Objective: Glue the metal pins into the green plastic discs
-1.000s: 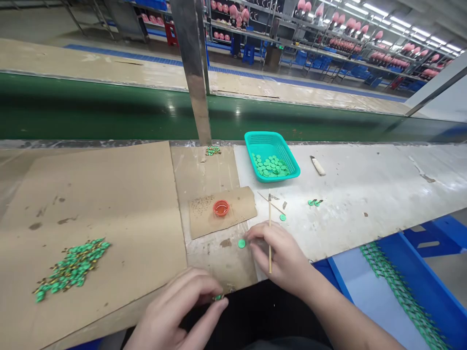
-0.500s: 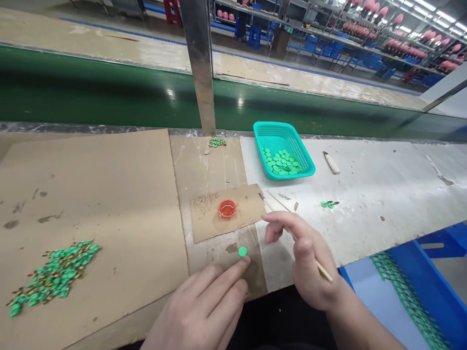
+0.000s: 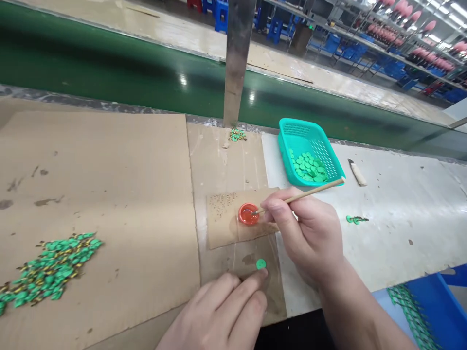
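My right hand (image 3: 306, 233) pinches a thin wooden stick (image 3: 314, 192), tilted, with its dark tip down in a small red cup (image 3: 241, 221) of clear-looking liquid. The cup stands on a small cardboard piece (image 3: 222, 233) dotted with tiny specks. In front of it lies a round green disc (image 3: 260, 264), flat on the table. My left hand (image 3: 222, 311) rests low with its fingers stretched out, the index fingertip at the disc's near edge. Whether that fingertip presses on the disc I cannot tell.
A turquoise basket (image 3: 285, 155) holds many green discs. Green-and-yellow pieces form a large pile (image 3: 54, 267) on the left cardboard and a small pile (image 3: 238, 135) by the metal post (image 3: 237, 73). A knife-like tool (image 3: 357, 174) and a few green pieces (image 3: 355, 220) lie right. A blue bin (image 3: 434, 306) sits lower right.
My right hand has turned and brought the stick's tip into the red cup. My left hand stays by the green disc. The whole view has shifted a little.
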The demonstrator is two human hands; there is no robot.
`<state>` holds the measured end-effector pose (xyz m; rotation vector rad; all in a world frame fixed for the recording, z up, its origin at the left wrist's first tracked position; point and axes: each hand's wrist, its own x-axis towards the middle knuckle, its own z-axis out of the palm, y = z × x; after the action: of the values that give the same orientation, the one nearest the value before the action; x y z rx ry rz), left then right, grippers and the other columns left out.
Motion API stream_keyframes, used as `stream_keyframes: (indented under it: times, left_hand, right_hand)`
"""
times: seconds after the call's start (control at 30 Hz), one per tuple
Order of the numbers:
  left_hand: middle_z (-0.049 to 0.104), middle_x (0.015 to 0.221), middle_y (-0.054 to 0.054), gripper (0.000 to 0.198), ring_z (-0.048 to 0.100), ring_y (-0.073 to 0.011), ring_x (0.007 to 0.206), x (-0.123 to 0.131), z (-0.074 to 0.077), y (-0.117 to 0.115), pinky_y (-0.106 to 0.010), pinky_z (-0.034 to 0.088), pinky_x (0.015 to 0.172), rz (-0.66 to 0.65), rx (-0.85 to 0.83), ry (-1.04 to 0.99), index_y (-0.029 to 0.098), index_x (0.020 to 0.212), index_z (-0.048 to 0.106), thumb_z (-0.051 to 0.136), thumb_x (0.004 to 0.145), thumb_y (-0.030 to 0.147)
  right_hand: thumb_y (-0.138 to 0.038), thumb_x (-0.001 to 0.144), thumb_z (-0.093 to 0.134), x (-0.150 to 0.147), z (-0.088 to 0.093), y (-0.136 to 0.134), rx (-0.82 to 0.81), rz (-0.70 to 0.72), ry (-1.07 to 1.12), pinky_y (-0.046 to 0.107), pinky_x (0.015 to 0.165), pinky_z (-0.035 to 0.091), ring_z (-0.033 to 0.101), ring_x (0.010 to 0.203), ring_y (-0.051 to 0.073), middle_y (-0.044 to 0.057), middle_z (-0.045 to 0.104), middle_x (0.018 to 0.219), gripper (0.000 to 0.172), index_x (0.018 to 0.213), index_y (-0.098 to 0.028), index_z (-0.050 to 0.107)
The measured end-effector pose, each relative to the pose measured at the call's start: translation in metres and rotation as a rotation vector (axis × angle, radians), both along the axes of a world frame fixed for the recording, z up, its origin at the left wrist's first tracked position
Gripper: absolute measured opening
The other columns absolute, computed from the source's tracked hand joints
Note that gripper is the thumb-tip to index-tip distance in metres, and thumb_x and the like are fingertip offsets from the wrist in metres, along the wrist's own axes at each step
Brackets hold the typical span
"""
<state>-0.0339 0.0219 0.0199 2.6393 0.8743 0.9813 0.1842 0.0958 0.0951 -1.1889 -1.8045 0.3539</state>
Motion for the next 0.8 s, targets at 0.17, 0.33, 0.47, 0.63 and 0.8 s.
stream_keyframes:
  times: [0.17,0.33,0.47,0.63,0.8]
  left_hand:
    - [0.089,0.12,-0.004,0.026,0.074,-0.0201,0.082,0.0034,-0.0047,-0.0042,-0.038,0.058,0.072,0.025,0.031,0.011,0.021,0.103,0.071,0.053,0.112,0.005]
    - [0.088,0.12,-0.004,0.024,0.07,-0.0197,0.079,0.0037,-0.0059,-0.0039,-0.038,0.057,0.072,0.013,0.016,0.022,0.021,0.102,0.071,0.056,0.11,0.005]
    - [0.089,0.122,-0.005,0.022,0.069,-0.0198,0.079,0.0027,-0.0054,-0.0045,-0.039,0.057,0.072,0.002,0.01,0.03,0.021,0.101,0.071,0.058,0.109,0.004]
    - [0.089,0.122,-0.004,0.024,0.067,-0.0201,0.079,0.0046,-0.004,-0.0041,-0.038,0.056,0.072,0.027,0.003,0.019,0.022,0.101,0.07,0.056,0.111,0.005]
    - [0.089,0.127,-0.004,0.023,0.069,-0.0211,0.082,0.0043,-0.0048,-0.0054,-0.039,0.056,0.073,0.029,-0.006,0.027,0.022,0.101,0.07,0.058,0.111,0.006]
  right_hand:
    - [-0.024,0.123,0.062,-0.0014,-0.0108,-0.0042,-0.035,-0.065,-0.103,0.033,0.081,0.07,0.084,0.085,0.018,0.001,0.087,0.094,0.036,0.089,-0.026,0.074]
    - [-0.026,0.124,0.061,-0.0015,-0.0106,-0.0031,-0.023,-0.075,-0.14,0.034,0.083,0.071,0.083,0.084,0.018,0.0,0.087,0.095,0.035,0.09,-0.027,0.074]
    - [-0.024,0.123,0.062,-0.0031,-0.0087,-0.0004,-0.007,-0.057,-0.156,0.033,0.083,0.07,0.083,0.085,0.017,0.0,0.087,0.095,0.036,0.089,-0.027,0.072]
    - [-0.021,0.123,0.062,-0.0059,-0.0095,0.0015,0.002,-0.027,-0.155,0.031,0.083,0.069,0.083,0.085,0.015,-0.002,0.087,0.096,0.034,0.091,-0.026,0.071]
    - [-0.024,0.124,0.062,-0.0048,-0.0062,-0.0032,0.008,-0.024,-0.172,0.033,0.084,0.069,0.083,0.086,0.017,-0.002,0.087,0.096,0.029,0.098,-0.027,0.074]
